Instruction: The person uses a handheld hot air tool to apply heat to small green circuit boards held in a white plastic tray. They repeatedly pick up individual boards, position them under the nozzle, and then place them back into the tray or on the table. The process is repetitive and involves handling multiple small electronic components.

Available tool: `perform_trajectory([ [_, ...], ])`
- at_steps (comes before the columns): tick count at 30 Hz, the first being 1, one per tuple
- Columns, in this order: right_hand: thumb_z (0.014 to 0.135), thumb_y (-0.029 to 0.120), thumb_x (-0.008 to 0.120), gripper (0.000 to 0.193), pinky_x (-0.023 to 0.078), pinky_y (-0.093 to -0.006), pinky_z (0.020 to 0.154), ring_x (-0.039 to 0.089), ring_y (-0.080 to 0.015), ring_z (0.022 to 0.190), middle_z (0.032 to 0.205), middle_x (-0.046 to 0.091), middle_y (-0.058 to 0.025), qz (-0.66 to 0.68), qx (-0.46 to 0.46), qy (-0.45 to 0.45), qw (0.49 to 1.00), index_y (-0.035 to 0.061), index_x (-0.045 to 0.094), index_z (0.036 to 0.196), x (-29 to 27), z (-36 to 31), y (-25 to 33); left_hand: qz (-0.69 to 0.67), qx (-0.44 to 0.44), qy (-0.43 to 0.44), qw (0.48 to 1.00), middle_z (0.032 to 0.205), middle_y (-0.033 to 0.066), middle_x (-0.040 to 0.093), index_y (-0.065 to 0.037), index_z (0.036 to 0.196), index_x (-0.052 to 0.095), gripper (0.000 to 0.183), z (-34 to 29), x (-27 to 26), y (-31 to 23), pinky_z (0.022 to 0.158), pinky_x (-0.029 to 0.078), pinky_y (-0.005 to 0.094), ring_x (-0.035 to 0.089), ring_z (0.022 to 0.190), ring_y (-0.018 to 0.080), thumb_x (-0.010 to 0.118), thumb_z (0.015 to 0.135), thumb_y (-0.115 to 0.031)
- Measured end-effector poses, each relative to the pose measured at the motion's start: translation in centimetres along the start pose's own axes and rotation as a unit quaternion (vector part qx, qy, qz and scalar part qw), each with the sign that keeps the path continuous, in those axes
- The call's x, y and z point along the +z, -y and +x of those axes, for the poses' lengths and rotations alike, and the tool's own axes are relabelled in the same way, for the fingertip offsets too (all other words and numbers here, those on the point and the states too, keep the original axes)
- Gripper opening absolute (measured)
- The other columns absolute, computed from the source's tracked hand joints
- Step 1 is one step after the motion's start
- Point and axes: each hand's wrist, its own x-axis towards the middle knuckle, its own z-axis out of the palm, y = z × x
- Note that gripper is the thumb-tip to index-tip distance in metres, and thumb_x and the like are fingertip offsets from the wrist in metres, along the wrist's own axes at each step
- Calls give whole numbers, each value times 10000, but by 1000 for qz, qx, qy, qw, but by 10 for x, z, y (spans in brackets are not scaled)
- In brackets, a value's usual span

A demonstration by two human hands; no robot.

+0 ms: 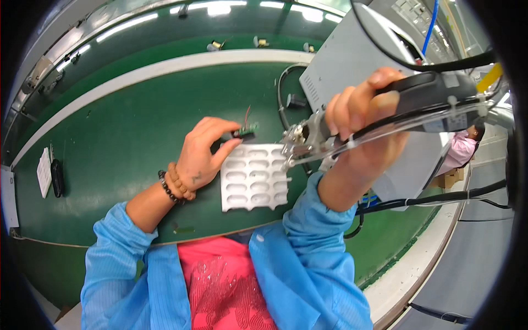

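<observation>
My left hand [199,151] pinches a small green circuit board [250,130] between thumb and fingers. A black part is joined to the board, and a thin red wire sticks up from it. Just below lies a white moulded tray [226,192] with rows of oval pockets. My right hand [367,107] is wrapped around a black power screwdriver [421,93], held tilted above the bench. Its metal nose [308,137] points left toward the tray's right edge, apart from the board. A clear tube and a black cable run along the tool.
A grey machine box [349,63] stands at the back right, with a black cylinder [296,101] beside it. White paper [45,171] and a black case [57,178] lie far left. Behind the white ledge [220,58] sit several small parts. A person in pink [461,149] is at far right.
</observation>
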Motion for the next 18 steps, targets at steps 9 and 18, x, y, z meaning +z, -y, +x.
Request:
perform_trajectory([
  [9, 926, 222, 714, 403, 350, -260, 398, 398, -102, 436, 596, 432, -15, 55, -16, -61, 996, -47, 457, 1082, 7, -1, 8, -13, 26, 57, 998, 963, 127, 681, -14, 1039, 694, 272, -9, 4, 2, 817, 507, 393, 628, 916, 308, 761, 777, -41],
  [18, 931, 358, 680, 445, 414, -264, 463, 470, -117, 505, 667, 485, -12, 109, 26, 71, 991, 44, 442, 1140, 15, 0, 3, -35, 12, 47, 998, 971, 135, 672, -12, 1025, 682, 287, -16, 18, 11, 791, 516, 400, 629, 910, 320, 772, 754, -36],
])
